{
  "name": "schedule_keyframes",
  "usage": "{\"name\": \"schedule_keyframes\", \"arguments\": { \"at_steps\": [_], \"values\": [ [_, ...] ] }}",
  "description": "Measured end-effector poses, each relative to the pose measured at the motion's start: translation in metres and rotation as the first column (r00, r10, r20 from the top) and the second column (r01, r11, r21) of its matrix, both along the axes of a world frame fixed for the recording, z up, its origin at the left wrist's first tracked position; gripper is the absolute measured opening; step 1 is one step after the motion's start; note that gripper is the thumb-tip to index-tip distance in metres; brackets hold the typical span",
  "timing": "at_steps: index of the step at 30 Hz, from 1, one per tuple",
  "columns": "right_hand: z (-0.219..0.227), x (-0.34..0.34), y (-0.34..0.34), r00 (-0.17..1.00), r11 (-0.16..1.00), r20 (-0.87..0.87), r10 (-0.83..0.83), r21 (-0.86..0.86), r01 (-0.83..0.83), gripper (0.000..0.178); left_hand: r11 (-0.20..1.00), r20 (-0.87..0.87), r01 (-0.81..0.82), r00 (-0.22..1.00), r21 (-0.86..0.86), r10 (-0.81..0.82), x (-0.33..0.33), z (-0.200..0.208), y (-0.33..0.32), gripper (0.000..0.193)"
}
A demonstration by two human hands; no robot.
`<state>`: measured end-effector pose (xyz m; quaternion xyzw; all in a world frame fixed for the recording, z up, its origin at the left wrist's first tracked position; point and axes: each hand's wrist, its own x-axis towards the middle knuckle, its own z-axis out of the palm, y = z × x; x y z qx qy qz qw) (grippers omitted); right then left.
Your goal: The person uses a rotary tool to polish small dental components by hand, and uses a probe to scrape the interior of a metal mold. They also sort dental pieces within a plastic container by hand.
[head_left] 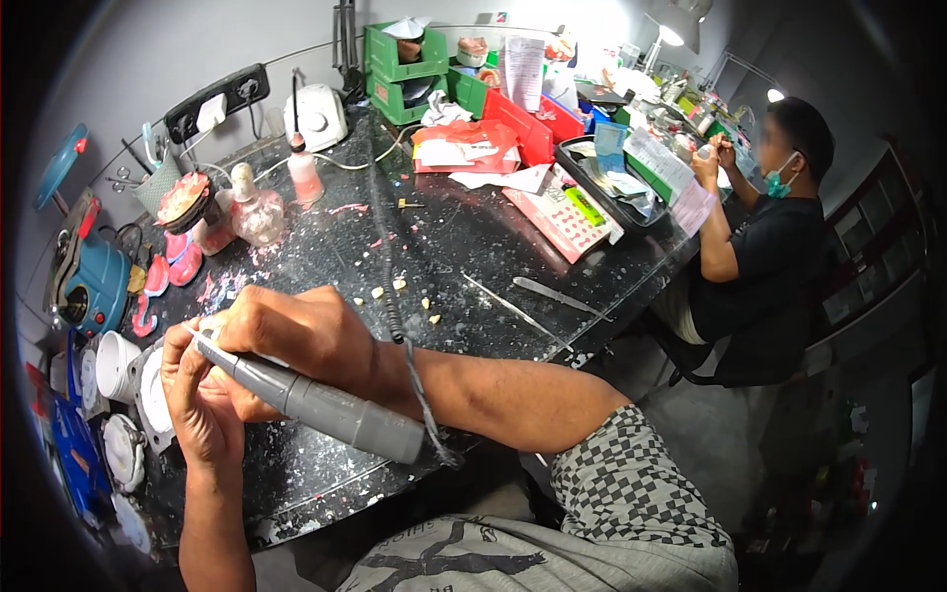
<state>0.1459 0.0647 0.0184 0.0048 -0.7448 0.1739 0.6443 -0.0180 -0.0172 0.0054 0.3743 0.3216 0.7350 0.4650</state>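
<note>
My right hand (pixel 301 340) is closed around a grey rotary handpiece (pixel 340 414), whose narrow tip points up and left. A dark coiled cord (pixel 419 385) trails from its wide rear end. Just left of it, my left hand (pixel 204 409) has its fingers pinched together at the tip. A small pale piece (pixel 213 323) shows at the fingertips, mostly hidden, so its kind is unclear. Both hands meet over the left part of the black table (pixel 326 247). Beyond them lie several small tooth-like pieces (pixel 377 292). A thin metal tool (pixel 518 311) and a flat knife-like tool (pixel 560 298) rest to the right.
Pink dental moulds (pixel 182 259), a glass bottle (pixel 258 212) and a pink-filled bottle (pixel 305 178) stand at the left. White plaster pieces (pixel 123 452) line the left edge. Green bins (pixel 406 94) and red trays (pixel 523 128) sit at the back. Another person (pixel 764 237) works at the right.
</note>
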Motion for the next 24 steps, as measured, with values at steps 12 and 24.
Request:
{"name": "schedule_keyframes", "arguments": {
  "at_steps": [12,24],
  "values": [
    [0.0,-0.004,-0.007,0.995,0.991,0.016,0.096,-0.095,-0.094,0.045,0.975,0.317,0.222,0.927,-0.03,-0.201,0.002,0.008,-0.004,0.022],
    [0.002,0.001,-0.011,0.981,0.977,0.107,0.162,-0.153,-0.145,0.042,0.968,0.342,0.249,0.913,-0.03,-0.224,0.007,0.01,-0.005,0.02]
  ]
}}
